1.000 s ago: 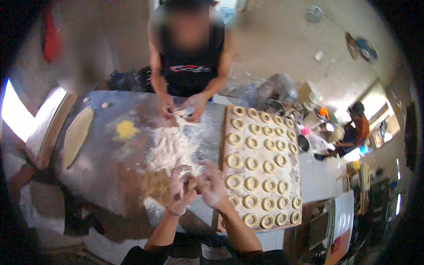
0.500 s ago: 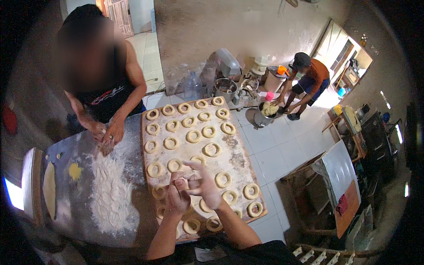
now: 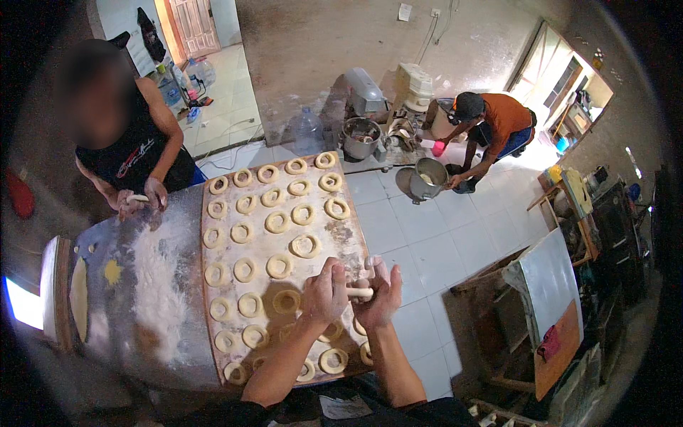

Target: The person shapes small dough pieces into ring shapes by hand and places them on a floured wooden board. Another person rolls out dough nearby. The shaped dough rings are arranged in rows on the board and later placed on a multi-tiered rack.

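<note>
A short pale dough roll (image 3: 361, 292) spans the gap between my two hands, above the near right part of a wooden board (image 3: 228, 252). My left hand (image 3: 324, 293) is closed around one end of it. At the other end my right hand (image 3: 383, 297) has its fingers curled about the dough, and both hands are dusted with flour. Rows of dough rings, such as this one (image 3: 279, 266), cover the board below. My forearms and hands hide some of the nearest rings.
Left of the board, white flour (image 3: 162, 285) is spread on a dark table (image 3: 107, 313). A person (image 3: 135, 142) across it holds a dough piece (image 3: 137, 197). Farther right, another person (image 3: 501, 121) bends over a metal pot (image 3: 429, 178). A metal-topped stand (image 3: 548, 267) is at right.
My hands have moved right and the dough roll now shows between them. The person at left has lifted their hands from the flour. The far person's dough has gone down into the pot.
</note>
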The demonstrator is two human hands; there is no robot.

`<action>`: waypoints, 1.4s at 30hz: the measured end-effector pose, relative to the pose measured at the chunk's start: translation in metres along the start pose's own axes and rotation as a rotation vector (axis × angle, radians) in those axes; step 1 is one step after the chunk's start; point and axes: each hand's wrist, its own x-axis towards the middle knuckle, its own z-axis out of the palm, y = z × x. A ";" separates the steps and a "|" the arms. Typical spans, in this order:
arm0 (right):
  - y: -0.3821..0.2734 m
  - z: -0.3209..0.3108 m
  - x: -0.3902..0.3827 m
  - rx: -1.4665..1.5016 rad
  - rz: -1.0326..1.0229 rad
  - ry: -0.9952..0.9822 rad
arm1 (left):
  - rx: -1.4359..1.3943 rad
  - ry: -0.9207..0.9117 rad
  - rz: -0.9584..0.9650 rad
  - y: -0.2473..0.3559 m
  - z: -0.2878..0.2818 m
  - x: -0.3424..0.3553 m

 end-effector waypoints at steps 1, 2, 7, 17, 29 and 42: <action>0.001 -0.004 0.002 -0.489 -0.026 0.485 | 0.102 0.025 0.069 0.002 0.008 0.002; -0.006 -0.008 0.001 -1.196 0.146 0.422 | 0.117 0.043 0.121 0.003 0.013 0.003; -0.030 -0.023 -0.001 -0.172 -0.010 -0.089 | 0.142 -0.053 0.051 0.011 0.028 0.007; -0.054 -0.016 0.000 -1.304 0.027 0.256 | -0.039 -0.075 0.048 0.011 0.051 0.007; -0.063 -0.046 0.003 -2.183 0.420 0.412 | 0.759 -0.180 -0.186 -0.015 0.023 0.028; -0.118 -0.056 -0.037 -1.970 0.151 0.435 | 0.366 0.043 -0.199 -0.015 -0.047 -0.032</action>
